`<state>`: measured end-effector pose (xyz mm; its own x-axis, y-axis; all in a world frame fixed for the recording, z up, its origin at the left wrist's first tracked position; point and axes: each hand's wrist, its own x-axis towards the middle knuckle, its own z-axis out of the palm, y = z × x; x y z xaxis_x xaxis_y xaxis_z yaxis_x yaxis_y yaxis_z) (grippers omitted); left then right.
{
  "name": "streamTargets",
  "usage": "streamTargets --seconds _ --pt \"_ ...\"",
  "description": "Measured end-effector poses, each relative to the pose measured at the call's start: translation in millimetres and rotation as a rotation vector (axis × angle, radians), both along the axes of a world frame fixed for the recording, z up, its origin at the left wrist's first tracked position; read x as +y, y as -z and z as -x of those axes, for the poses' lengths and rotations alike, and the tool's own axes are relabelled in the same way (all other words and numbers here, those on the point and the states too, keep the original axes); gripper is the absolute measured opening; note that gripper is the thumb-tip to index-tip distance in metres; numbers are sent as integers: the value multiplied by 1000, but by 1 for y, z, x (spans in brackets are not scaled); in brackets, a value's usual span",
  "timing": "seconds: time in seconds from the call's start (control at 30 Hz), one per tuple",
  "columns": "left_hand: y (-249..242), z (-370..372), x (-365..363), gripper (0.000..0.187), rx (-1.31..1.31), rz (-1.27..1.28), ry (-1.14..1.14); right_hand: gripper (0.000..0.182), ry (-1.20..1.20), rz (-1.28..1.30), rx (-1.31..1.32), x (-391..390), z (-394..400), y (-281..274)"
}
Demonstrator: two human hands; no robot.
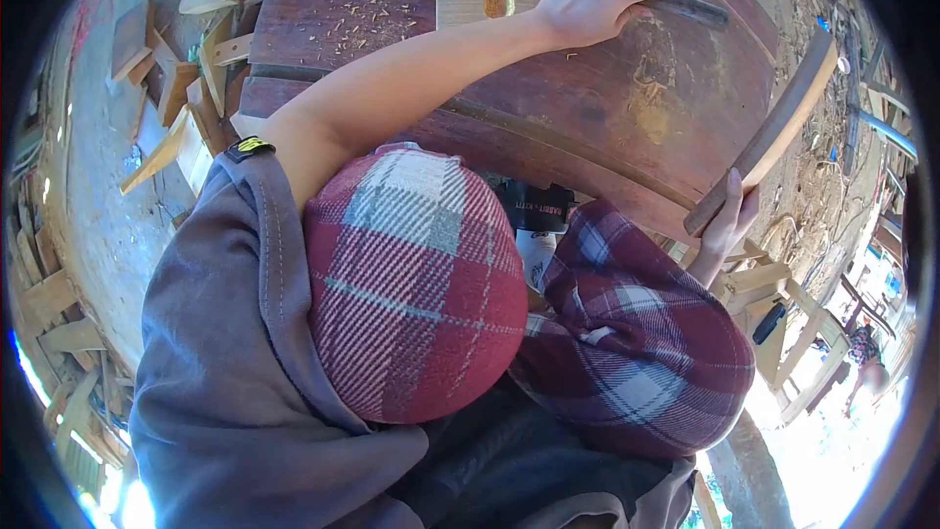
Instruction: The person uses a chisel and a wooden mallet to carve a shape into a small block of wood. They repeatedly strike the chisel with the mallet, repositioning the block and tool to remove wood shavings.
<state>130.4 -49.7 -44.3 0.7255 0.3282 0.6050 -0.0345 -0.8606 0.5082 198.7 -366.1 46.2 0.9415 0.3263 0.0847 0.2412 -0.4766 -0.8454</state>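
My left hand (pixel 590 8) is closed around a chisel (pixel 690 8), one finger lying along its dark handle. The narrow metal blade points left, with its tip at the carved recess of a pale wooden block (pixel 455 12). That recess has a rough brown bottom. Lower on the right, my right hand (pixel 729 217) grips the near end of a long, slightly curved wooden bar (pixel 774 132). The bar is raised at a slant beside the right end of the reddish-brown wooden work surface (pixel 587 88), apart from the chisel.
Wood chips (pixel 377 15) are scattered left of the block. Wooden offcuts (pixel 181 88) lie heaped on the ground at left. Plaid cloth (pixel 421 284) covers my bent legs close to the bench edge. More timber pieces (pixel 764 279) stand at lower right.
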Motion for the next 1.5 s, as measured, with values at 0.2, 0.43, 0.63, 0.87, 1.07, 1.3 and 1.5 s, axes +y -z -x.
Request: streamTargets --seconds 0.2,0.43,0.63,0.87,1.07,1.3,1.5 --pt "-7 2 0 45 65 68 -18 34 -111 48 137 4 9 12" --pt "-2 0 0 43 79 46 -55 31 -55 -272 350 19 18 3" --pt "-5 1 2 41 147 66 -68 37 -190 66 323 32 23 28" --pt "-5 0 1 39 86 88 -46 33 -27 -351 297 41 27 19" --pt "-4 4 3 39 134 132 -121 31 -179 -2 155 31 27 54" --pt "-5 1 4 43 72 56 -12 32 -55 -306 264 29 22 32" --pt "-3 4 0 45 63 4 -15 32 -154 -184 168 22 25 44"
